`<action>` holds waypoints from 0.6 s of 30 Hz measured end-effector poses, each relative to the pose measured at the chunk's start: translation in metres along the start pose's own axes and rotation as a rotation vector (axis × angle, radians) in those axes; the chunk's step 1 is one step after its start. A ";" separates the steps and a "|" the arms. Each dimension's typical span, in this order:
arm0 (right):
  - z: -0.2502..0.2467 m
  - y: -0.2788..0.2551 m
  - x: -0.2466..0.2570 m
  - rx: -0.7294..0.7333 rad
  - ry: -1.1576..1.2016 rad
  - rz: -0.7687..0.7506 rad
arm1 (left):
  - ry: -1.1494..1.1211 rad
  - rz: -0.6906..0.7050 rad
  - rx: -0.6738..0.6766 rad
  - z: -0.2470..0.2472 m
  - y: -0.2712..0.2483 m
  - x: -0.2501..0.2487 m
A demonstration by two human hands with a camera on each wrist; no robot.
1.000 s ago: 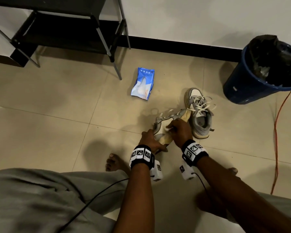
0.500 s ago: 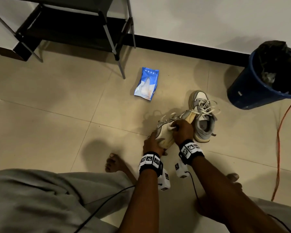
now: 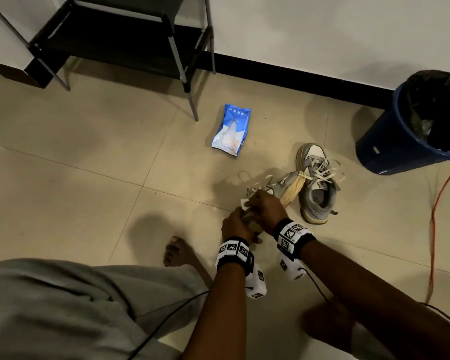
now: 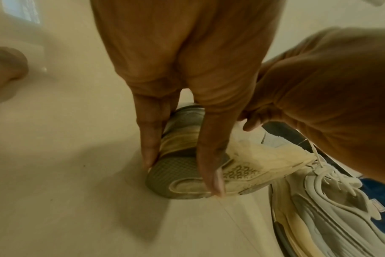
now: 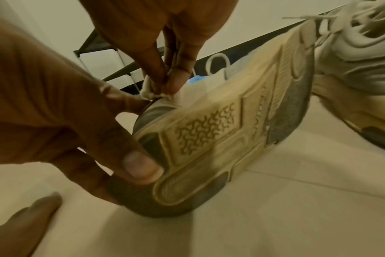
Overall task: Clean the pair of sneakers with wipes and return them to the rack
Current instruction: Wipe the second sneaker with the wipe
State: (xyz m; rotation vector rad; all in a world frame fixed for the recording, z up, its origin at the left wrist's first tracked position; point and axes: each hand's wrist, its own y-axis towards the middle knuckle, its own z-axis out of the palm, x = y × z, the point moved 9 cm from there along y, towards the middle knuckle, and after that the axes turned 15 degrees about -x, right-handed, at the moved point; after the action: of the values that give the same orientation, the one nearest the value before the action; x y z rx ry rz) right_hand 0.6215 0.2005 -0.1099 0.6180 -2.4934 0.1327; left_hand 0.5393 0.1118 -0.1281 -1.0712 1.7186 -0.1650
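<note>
A grey and cream sneaker (image 3: 287, 189) is tipped on its side over the floor, with its yellowed sole (image 5: 231, 121) facing me. My left hand (image 3: 235, 226) grips its heel, and its fingers (image 4: 209, 156) are curled over the sole's end. My right hand (image 3: 264, 206) pinches a white wipe (image 5: 148, 90) between its fingers (image 5: 180, 69) and presses it on the upper near the heel. The wipe (image 3: 244, 203) peeks out beside that hand. The second sneaker (image 3: 316, 185) stands upright on the floor just right of the held one.
A blue wipes pack (image 3: 230, 131) lies on the tiles beyond the shoes. The black shoe rack (image 3: 115, 35) stands at the back left against the wall. A blue bin (image 3: 400, 141) with a black liner sits at the right, near an orange cable (image 3: 435, 216). My bare foot (image 3: 177, 252) is left of my hands.
My right hand has slid with the wipe along the held sneaker toward its heel, closer to my left hand. The left hand keeps its grip.
</note>
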 end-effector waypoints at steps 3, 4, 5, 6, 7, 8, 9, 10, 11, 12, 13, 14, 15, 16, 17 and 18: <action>-0.034 0.023 -0.041 -0.149 -0.040 0.266 | 0.019 0.037 0.038 0.005 -0.002 0.000; -0.040 0.026 -0.050 -0.178 -0.040 0.335 | 0.025 0.035 0.048 0.006 -0.004 0.001; -0.039 0.026 -0.046 -0.164 -0.047 0.344 | 0.028 0.021 0.052 0.007 -0.004 0.002; -0.029 0.022 -0.032 -0.120 -0.059 0.305 | 0.006 0.013 0.044 0.007 -0.003 0.002; -0.017 0.016 -0.014 -0.056 -0.072 0.243 | -0.004 0.012 0.036 0.007 -0.001 0.002; -0.004 0.008 0.001 0.002 -0.078 0.167 | -0.004 0.012 0.027 0.007 -0.001 -0.001; 0.001 0.004 0.007 0.035 -0.085 0.120 | -0.006 0.006 0.010 0.006 -0.001 0.001; -0.005 0.008 0.002 0.025 -0.110 0.129 | -0.036 -0.010 0.010 0.007 -0.003 0.001; -0.016 0.015 -0.011 -0.020 -0.144 0.184 | -0.066 -0.021 0.013 0.009 -0.005 0.001; -0.030 0.022 -0.029 -0.076 -0.171 0.266 | -0.114 -0.043 0.001 0.007 -0.008 0.000; -0.043 0.026 -0.046 -0.125 -0.190 0.340 | -0.155 -0.074 -0.016 0.006 -0.009 0.005; -0.053 0.026 -0.058 -0.164 -0.203 0.386 | -0.200 -0.104 -0.010 0.005 -0.010 0.006; -0.059 0.023 -0.062 -0.193 -0.222 0.399 | -0.197 -0.097 0.010 0.006 -0.009 0.006; -0.060 0.020 -0.059 -0.221 -0.234 0.383 | -0.154 -0.062 0.016 0.006 -0.005 0.007; -0.057 0.013 -0.051 -0.237 -0.219 0.357 | -0.090 -0.019 0.015 0.006 -0.003 0.006; -0.050 0.005 -0.041 -0.233 -0.168 0.329 | -0.064 0.002 0.010 0.005 -0.002 0.005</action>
State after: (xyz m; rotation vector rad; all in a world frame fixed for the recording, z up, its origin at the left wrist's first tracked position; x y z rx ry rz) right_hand 0.6746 0.2323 -0.0903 0.1246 -2.7032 -0.0903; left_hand 0.5442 0.1084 -0.1327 -1.0565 1.6599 -0.1367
